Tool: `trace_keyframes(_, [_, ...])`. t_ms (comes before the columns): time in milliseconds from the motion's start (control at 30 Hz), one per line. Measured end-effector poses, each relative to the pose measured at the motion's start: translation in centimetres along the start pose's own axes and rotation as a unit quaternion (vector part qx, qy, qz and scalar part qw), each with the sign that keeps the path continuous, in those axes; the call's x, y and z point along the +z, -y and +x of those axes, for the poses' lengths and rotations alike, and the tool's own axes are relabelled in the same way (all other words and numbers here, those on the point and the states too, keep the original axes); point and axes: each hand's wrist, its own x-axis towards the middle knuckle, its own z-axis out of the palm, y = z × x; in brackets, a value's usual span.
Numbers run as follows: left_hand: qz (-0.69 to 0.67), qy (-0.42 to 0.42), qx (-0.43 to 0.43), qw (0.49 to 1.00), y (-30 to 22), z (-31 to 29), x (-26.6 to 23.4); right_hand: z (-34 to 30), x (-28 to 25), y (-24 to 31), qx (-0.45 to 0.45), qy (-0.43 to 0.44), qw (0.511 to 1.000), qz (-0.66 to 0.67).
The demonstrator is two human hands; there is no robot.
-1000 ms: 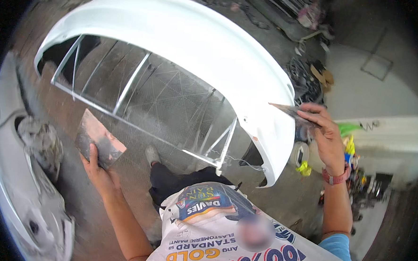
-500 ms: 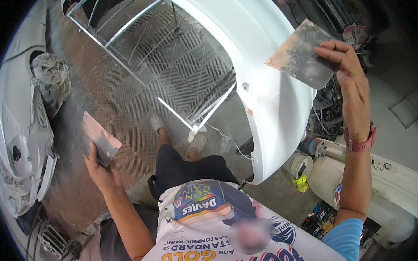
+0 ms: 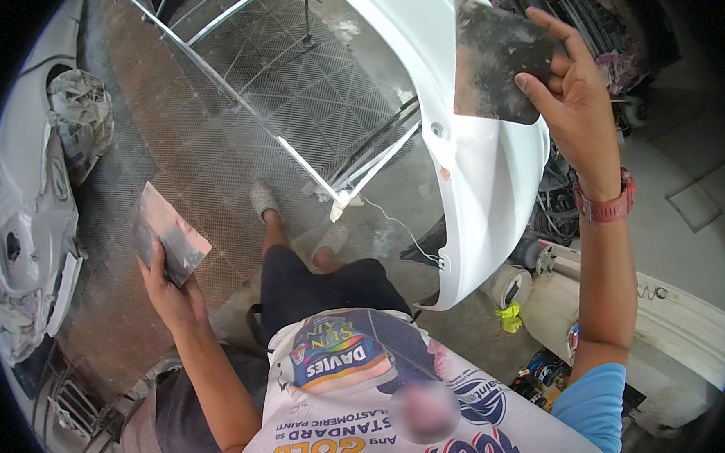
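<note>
At the lower left, my left hand (image 3: 172,292) grips a flat, square-cornered plate (image 3: 183,235), pale pink with dark grey smears, its thumb lying across the face. My right hand (image 3: 578,106) is raised at the upper right, pinching a larger dark grey plate (image 3: 496,60) with pinkish smears by its right edge. The index finger stretches past that edge. This plate hangs in front of a glossy white car bumper (image 3: 487,192), hiding part of its curved surface; whether they touch I cannot tell. A small orange-brown spot (image 3: 445,174) marks the bumper's inner edge.
A metal frame stand (image 3: 246,110) sits inside the bumper's curve, above patterned floor matting (image 3: 146,133). Grey car body parts (image 3: 35,209) line the left side. On the right are a white bucket (image 3: 509,285), a yellow-green cloth (image 3: 508,317) and a long white panel (image 3: 661,316).
My right hand has shifted up and slightly left, turning its plate so its edges stand more upright. My left hand keeps its plate at nearly the same place. The view has shifted slightly.
</note>
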Motion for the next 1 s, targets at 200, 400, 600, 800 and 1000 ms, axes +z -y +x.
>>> trace_keyframes(200, [-0.005, -0.004, -0.022, 1.0, 0.8, -0.4, -0.7, 0.2, 1.4, -1.3, 0.036, 0.031, 0.999, -0.014])
trace_keyframes(400, [-0.009, -0.002, -0.033, 0.999, 1.3, -0.1, -1.1, 0.4, 2.9, -0.9, 0.046, 0.034, 0.996, -0.065])
trace_keyframes(600, [-0.011, -0.017, -0.034, 0.999, 1.7, 0.1, -1.9, 0.2, 3.3, -0.6, 0.025, 0.02, 0.994, -0.106])
trace_keyframes(800, [-0.006, -0.024, -0.038, 0.999, 1.8, 0.2, -2.0, 0.0, 3.5, -0.9, 0.027, 0.017, 0.994, -0.107])
trace_keyframes(1000, [-0.007, -0.02, -0.036, 0.999, 1.7, 0.3, -1.4, -0.1, 3.8, -1.3, 0.017, 0.012, 0.997, -0.079])
